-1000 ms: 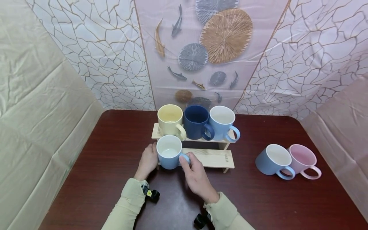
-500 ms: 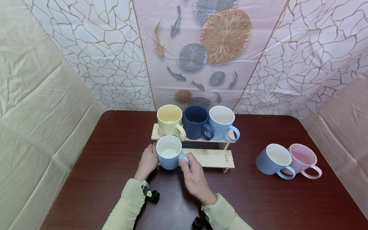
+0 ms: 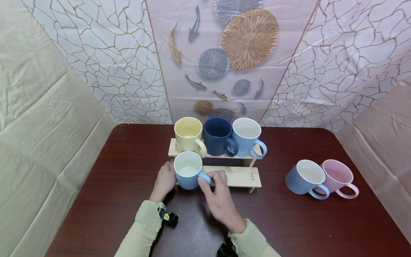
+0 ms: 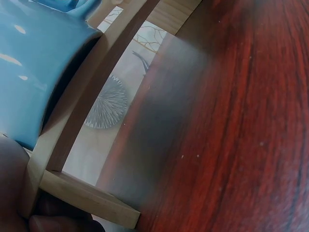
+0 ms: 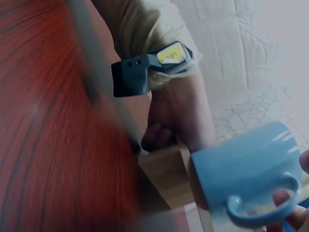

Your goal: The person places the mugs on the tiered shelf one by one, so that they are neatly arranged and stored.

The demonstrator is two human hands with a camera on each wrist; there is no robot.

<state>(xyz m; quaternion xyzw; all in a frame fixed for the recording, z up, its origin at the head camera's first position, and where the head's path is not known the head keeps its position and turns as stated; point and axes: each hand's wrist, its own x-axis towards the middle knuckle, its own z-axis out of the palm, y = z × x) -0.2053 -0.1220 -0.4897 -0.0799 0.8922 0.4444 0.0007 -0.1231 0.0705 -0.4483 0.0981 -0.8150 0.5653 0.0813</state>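
Observation:
A light blue mug (image 3: 188, 170) with a white inside stands upright at the left end of the lower board of a two-tier wooden rack (image 3: 237, 176). My right hand (image 3: 219, 200) has its thumb and fingers about the mug's handle, with the handle's top showing between them. In the right wrist view a fingertip (image 5: 280, 197) shows at the handle loop. My left hand (image 3: 164, 181) grips the lower board's left end; in the left wrist view fingers show above and below the wood. On the upper board stand a yellow mug (image 3: 188, 134), a navy mug (image 3: 218, 137) and another light blue mug (image 3: 247, 137).
Right of the rack, a grey-blue mug (image 3: 303, 178) and a pink mug (image 3: 338, 176) stand close together on the dark red wooden table (image 3: 308, 228). A patterned cloth (image 3: 138, 64) hangs behind the table, with plain cloths at both sides.
My right hand's thumb has slid lower on the handle and its fingers have loosened, showing more of the handle. The left hand and the mugs stay in place; the view shifts slightly.

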